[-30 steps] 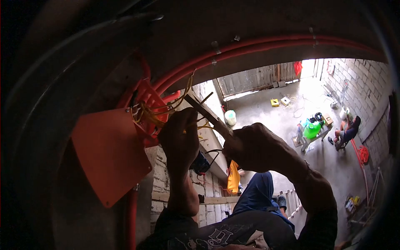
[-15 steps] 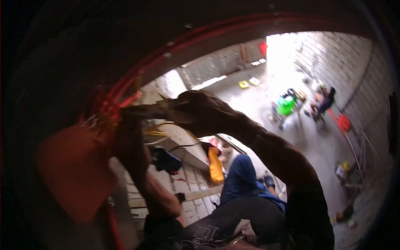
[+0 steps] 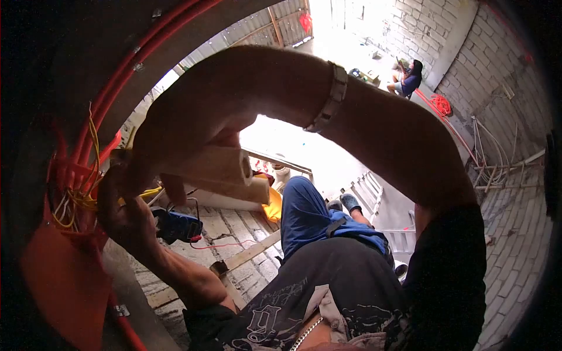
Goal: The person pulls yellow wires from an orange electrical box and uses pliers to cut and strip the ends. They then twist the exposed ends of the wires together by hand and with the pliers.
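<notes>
My right hand (image 3: 181,111) arches over from the right, closed around a tool with two thick, pale handles, which look like pliers (image 3: 225,167); its jaw end is mostly hidden behind the fingers. Just below, my left hand (image 3: 126,205) has its fingers bent together at a bundle of yellow wires (image 3: 88,199), pinching there, with the fingertips partly in shadow. The wires come out of an orange electrical box (image 3: 67,286) at the left, where red conduits (image 3: 120,76) meet. Beneath my hands rests a blue multimeter (image 3: 178,225) with a red lead.
A whitewashed block wall (image 3: 216,228) with a wooden batten lies below. Lower down stands a ladder (image 3: 366,193). Across the room a person (image 3: 410,79) sits near a coil of red tubing (image 3: 440,105). White cables (image 3: 492,140) hang along the right wall.
My view has shifted, bringing the wires and box further left. My right hand has turned, and the tool's pale handles now show below it. Both hands remain close together at the wires.
</notes>
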